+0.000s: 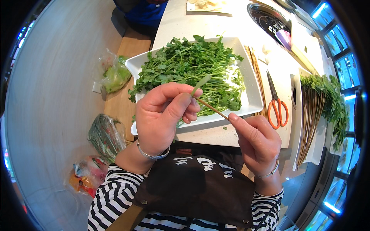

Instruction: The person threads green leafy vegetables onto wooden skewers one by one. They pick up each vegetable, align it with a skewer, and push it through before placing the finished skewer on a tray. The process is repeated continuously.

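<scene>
Between thumb and forefinger, my left hand (164, 112) pinches a green stem (201, 84) whose pale end sticks up past the fingertips. My right hand (258, 138) grips a thin brown skewer (212, 108), and its far tip meets the stem at my left fingers. Whether the tip has pierced the stem is hidden by the fingertips. Just beyond both hands, a white rectangular tray (254, 92) holds a heap of leafy green herbs (188, 63), which look like cilantro, with the stems toward the right.
Right of the tray lie loose skewers (255, 69) and orange-handled scissors (277, 106). Farther right, a white tray (315, 153) carries skewered greens (313, 95). A round black cooktop (268, 23) is at the back. Bagged greens (115, 75) rest on the wooden bench at left.
</scene>
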`<state>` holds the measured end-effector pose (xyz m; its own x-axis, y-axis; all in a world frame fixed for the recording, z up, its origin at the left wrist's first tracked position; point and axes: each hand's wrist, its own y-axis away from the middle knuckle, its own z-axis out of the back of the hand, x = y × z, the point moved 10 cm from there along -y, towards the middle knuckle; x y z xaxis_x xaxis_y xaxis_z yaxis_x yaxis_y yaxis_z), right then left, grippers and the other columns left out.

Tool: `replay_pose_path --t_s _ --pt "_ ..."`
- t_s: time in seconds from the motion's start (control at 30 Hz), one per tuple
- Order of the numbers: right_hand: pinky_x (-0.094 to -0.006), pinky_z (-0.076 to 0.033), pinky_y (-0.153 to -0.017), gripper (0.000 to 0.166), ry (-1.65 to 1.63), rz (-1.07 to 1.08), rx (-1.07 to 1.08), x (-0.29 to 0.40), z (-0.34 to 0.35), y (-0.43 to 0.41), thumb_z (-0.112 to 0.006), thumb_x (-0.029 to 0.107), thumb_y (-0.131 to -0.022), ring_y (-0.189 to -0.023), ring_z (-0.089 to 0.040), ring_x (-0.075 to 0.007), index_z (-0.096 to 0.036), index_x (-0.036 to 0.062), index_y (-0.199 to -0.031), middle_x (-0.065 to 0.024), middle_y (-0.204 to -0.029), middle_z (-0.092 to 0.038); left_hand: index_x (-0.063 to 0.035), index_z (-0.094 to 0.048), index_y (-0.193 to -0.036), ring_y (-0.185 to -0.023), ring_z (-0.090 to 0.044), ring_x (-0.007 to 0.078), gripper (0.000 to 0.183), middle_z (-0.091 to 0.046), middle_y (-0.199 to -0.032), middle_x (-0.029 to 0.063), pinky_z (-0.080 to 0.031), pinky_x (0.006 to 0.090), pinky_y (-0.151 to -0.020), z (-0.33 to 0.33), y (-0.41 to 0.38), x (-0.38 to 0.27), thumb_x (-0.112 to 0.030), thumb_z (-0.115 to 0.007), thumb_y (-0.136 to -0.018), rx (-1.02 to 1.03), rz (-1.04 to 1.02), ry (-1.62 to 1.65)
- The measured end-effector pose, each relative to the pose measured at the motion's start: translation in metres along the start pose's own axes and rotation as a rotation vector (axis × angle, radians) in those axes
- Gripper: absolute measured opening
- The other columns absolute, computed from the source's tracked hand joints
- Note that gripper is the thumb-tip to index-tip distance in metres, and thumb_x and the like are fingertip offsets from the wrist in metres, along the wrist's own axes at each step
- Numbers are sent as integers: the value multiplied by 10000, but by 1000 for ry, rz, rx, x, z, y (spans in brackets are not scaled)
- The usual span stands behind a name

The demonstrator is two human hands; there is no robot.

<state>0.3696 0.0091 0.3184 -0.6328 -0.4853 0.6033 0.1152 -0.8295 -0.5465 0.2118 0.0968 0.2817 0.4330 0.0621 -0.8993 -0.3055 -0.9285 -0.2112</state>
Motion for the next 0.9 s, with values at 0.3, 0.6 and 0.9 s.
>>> replay_pose_path --t_s 0.3,0.6,0.9 --pt "-305 -445 -523 532 -16 2 0 1 -5 -2 -617 -126 -634 -607 -554 -202 -666 43 -1135 -77 -720 -547 36 -654 -1018 -819 -639 138 143 -660 -938 96 -526 249 -748 -13 -1 7 -11 -608 -891 152 42 -47" --pt "-193 -341 -453 431 -312 -200 -410 -42 74 50 -456 -121 -681 -540 -445 -95 -635 -73 -1070 -57 -647 -510 -22 -677 -928 -826 -615 102 105 -647 -912 38 -495 259 -699 18 -40 21 -92 -642 -858 285 0 -817" --pt "-175 -309 -425 317 -362 -404 -366 -67 69 77 -502 -104 -795 -502 -439 -61 -631 -61 -1081 -34 -667 -474 -25 -590 -841 -692 -594 261 126 -599 -856 98 -485 343 -626 0 -23 86 -70 -677 -761 575 -129 -1441"
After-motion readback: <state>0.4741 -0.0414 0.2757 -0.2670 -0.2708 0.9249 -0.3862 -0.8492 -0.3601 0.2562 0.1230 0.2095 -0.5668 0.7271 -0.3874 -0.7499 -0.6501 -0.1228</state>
